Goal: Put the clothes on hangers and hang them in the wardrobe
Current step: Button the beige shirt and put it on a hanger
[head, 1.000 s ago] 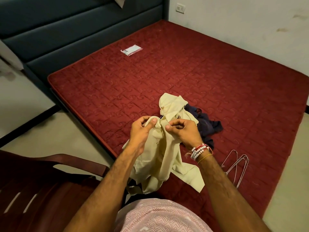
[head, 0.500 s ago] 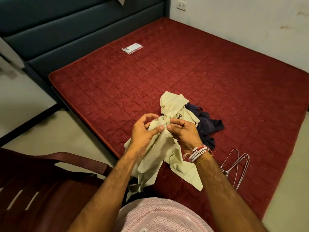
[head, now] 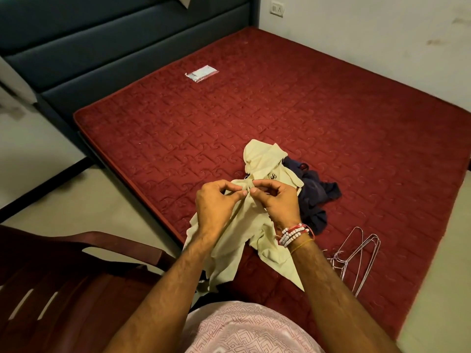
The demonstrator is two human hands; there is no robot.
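A pale yellow shirt point(head: 265, 161) lies crumpled near the front edge of a red mattress point(head: 305, 110), partly draped over its edge. My left hand point(head: 216, 207) and my right hand point(head: 277, 202) meet over its middle, and each pinches the fabric between thumb and fingers. A dark navy garment point(head: 313, 194) lies bunched just right of the shirt, partly under it. Several thin wire hangers point(head: 356, 253) lie on the mattress to the right of my right forearm. No wardrobe is in view.
A dark red plastic chair point(head: 63, 276) stands at the lower left beside the bed. A small clear packet point(head: 201, 73) lies far back on the mattress. A dark blue padded headboard point(head: 114, 42) runs along the back; a white wall closes the right side.
My hands have drawn closer together on the shirt, moving up and away a little. The fabric below them has bunched narrower. The navy garment and hangers have not moved.
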